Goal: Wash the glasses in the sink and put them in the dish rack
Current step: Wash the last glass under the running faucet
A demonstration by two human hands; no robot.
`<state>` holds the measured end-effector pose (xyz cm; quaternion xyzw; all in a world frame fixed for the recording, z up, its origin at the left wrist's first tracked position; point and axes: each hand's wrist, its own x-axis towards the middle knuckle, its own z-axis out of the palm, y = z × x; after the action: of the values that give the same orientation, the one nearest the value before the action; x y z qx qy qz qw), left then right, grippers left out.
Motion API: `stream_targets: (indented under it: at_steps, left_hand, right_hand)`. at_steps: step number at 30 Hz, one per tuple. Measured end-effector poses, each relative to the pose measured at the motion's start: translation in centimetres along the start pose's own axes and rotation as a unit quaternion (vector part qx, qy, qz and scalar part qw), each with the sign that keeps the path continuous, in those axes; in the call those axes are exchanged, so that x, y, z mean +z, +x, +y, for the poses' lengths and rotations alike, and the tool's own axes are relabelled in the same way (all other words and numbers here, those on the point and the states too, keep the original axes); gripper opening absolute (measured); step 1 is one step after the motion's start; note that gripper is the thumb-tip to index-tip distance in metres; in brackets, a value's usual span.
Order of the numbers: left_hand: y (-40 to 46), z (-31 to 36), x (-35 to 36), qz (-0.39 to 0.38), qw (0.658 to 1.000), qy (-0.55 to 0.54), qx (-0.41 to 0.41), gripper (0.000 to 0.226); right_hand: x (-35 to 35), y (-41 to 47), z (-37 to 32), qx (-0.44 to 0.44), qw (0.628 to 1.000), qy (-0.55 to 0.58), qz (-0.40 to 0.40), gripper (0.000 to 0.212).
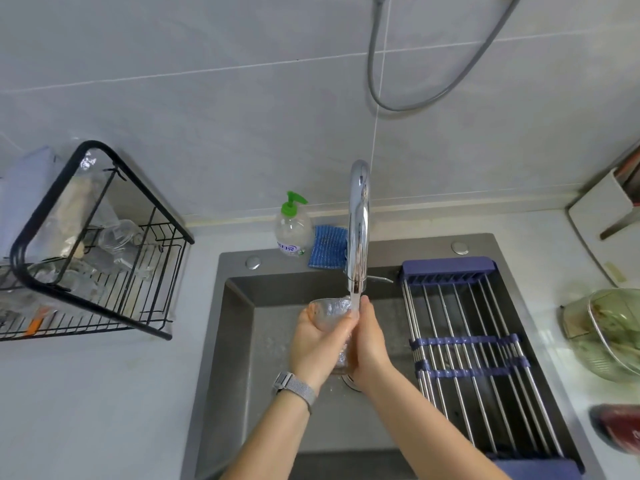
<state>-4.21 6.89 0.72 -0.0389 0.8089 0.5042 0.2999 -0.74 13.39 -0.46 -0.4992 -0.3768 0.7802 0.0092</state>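
Left hand (pixel 313 344) grasping clear glass (pixel 330 315), right hand (pixel 369 344) pressed against it, under running faucet (pixel 358 230), over grey sink (pixel 239 327)

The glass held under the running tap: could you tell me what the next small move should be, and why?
Probably turn the glass in the stream to rinse all round. The left hand grips it, the right hand presses its side, and water from the faucet falls only at its right edge. Then it can go to the black dish rack on the left, where other glassware already sits.
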Motion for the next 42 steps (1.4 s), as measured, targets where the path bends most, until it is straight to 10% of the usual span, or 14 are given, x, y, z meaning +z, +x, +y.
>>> stream_targets:
  at_steps: [4, 8, 13, 19, 26, 33, 42]
  left_hand:
    - [-0.9, 1.1, 0.2, -0.005, 0.996, 0.039, 0.074, 0.057]
    - [-1.6, 1.2, 1.5, 0.017, 0.973, 0.203, 0.110, 0.061]
    - [1.8, 1.7, 1.4, -0.028, 0.998, 0.044, -0.019, 0.074]
    - [0.7, 0.2, 2.2, -0.054, 0.997, -0.027, -0.050, 0.053]
    - [1.2, -0.1, 1.3, -0.088, 0.982, -0.122, -0.117, 0.060]
    - [-0.7, -1.4, 0.3, -0.102, 0.984, -0.147, 0.008, 0.045]
    - [-3.2, -1.4, 2.0, 0.054, 0.964, 0.125, 0.227, 0.068]
  right_hand:
    - [-1.2, -0.3, 0.5, -0.109, 0.994, 0.018, -0.008, 0.059]
    - [-1.7, 0.2, 0.5, -0.075, 0.994, 0.061, -0.044, 0.117]
    - [-2.1, 0.0, 1.3, 0.004, 0.993, 0.107, -0.047, 0.054]
    - [-2.3, 0.8, 1.6, -0.017, 0.996, 0.080, 0.029, 0.083]
    - [-2.2, -0.5, 0.2, -0.053, 0.997, 0.063, -0.002, 0.061]
    - [-1.3, -0.9, 0.2, -0.084, 0.996, -0.017, -0.017, 0.087]
    - [-1.8, -1.3, -2.2, -0.089, 0.993, 0.008, -0.076, 0.043]
